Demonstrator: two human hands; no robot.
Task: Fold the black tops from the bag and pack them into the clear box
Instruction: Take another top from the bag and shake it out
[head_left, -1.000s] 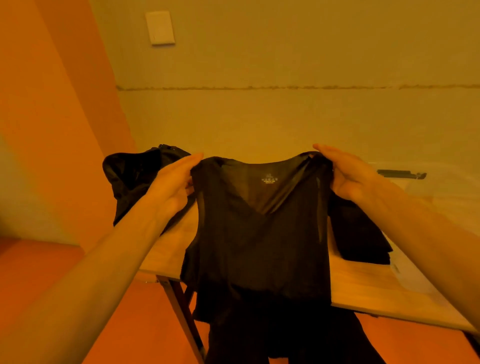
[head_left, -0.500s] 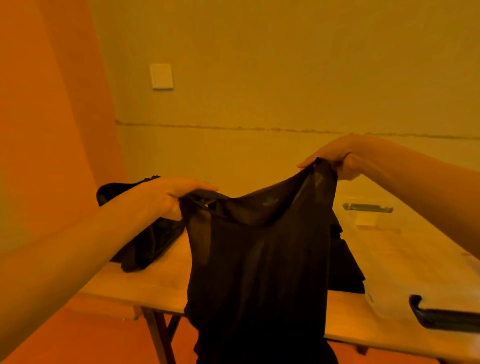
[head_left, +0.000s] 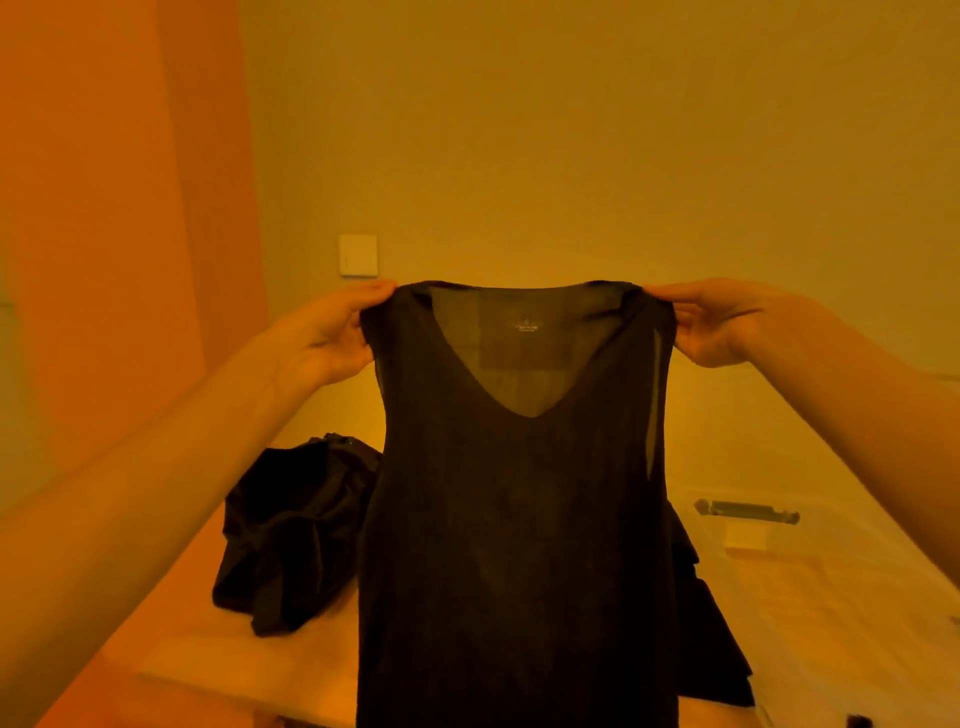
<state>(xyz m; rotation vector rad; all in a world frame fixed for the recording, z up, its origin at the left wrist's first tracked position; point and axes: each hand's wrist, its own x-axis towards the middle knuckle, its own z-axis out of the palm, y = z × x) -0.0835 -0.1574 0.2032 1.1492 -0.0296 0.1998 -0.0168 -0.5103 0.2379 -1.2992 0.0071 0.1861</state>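
So the black top (head_left: 519, 493) hangs straight down over the near edge of the table (head_left: 311, 670), long axis vertical, V-neck facing me, hem out of frame. The left hand (head_left: 327, 338) pinches one shoulder and the right hand (head_left: 722, 327) pinches the other. They're level and equally far out, so neither leads. Beyond it on the table there's the slumped black bag (head_left: 291, 530) toward the left edge, a dark pile (head_left: 717, 649) peeking out behind the top's right side, and the clear box (head_left: 831, 561) along the right edge. I'd guess it gets laid flat next.
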